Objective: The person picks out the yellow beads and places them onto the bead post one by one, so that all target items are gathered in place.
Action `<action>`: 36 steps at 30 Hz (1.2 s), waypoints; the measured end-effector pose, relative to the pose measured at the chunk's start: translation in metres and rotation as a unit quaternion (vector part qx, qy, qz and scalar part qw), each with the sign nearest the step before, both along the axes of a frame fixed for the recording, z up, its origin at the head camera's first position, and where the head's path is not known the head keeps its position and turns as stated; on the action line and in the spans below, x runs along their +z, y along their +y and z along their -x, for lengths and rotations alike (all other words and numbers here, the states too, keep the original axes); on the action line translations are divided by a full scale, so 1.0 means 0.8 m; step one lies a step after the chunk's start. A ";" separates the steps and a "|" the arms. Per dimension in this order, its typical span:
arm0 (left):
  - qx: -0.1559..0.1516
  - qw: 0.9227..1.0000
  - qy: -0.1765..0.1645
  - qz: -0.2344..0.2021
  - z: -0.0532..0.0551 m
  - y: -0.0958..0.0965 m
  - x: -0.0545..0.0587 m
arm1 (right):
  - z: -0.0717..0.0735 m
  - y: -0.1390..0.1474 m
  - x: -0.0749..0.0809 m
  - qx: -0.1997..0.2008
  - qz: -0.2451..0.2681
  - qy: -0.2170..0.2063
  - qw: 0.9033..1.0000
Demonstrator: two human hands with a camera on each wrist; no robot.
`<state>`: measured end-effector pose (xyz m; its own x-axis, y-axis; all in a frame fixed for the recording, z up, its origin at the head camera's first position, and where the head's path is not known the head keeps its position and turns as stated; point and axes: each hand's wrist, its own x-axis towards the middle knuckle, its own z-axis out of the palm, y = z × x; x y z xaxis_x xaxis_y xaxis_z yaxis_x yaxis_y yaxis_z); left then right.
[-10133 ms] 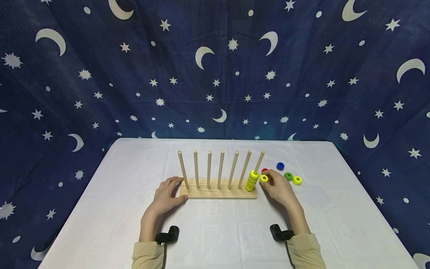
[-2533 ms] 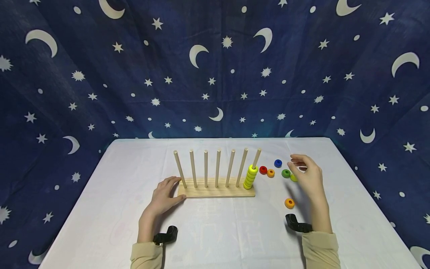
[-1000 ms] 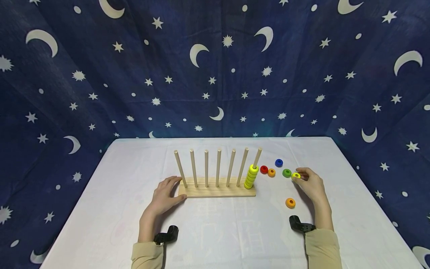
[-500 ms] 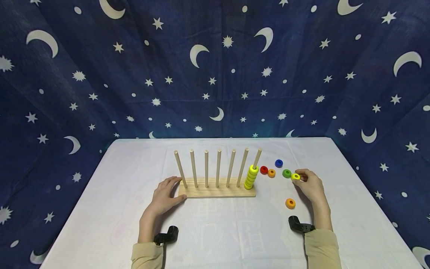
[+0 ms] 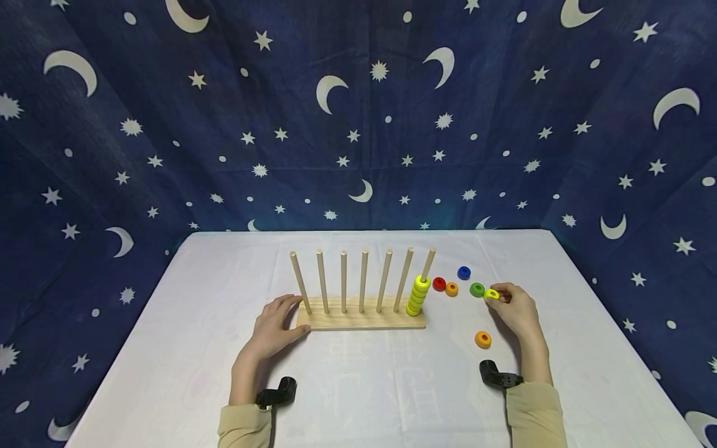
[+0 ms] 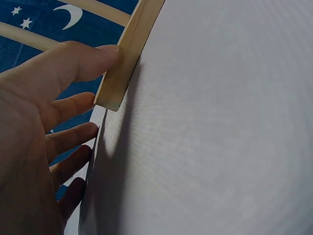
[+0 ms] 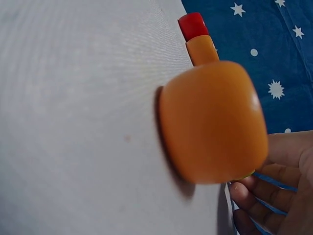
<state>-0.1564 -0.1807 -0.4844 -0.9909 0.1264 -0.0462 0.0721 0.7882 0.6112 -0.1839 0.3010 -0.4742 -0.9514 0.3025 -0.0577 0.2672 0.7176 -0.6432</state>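
Note:
A wooden peg stand (image 5: pixel 358 320) with a row of upright pegs is in the middle of the table. Its rightmost peg carries a stack of yellow beads (image 5: pixel 417 296); the other pegs are bare. My left hand (image 5: pixel 276 330) holds the stand's left end, thumb on the front edge and fingers at the back corner. The left wrist view shows the thumb on the wooden base (image 6: pixel 124 73). Over on the right, my right hand (image 5: pixel 518 310) pinches a loose yellow bead (image 5: pixel 492 294) beside a green bead (image 5: pixel 477 290). In the right wrist view an orange bead (image 7: pixel 212 122) mostly hides it.
Between stand and right hand lie a red bead (image 5: pixel 439 284), an orange bead (image 5: pixel 451 289) and a blue bead (image 5: pixel 463 272). Another orange bead (image 5: pixel 483 339) sits nearer the front. A starry blue cloth (image 5: pixel 370 124) rises behind the white table (image 5: pixel 358 386).
Ten seconds ago my right hand held a yellow bead near the stack, which is now taller. Two orange beads now show. The hand has since moved right and come down onto the other yellow bead.

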 end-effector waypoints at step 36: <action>0.009 1.000 -0.005 0.001 -0.001 0.003 0.002 | -0.024 -0.044 0.088 0.042 -0.019 0.171 0.984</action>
<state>-0.1553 -0.1782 -0.4829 -0.9924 0.1091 -0.0564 0.0521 0.7901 0.6108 -0.1649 0.2658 -0.4040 -0.9350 0.2171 0.2804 -0.0222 0.7533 -0.6573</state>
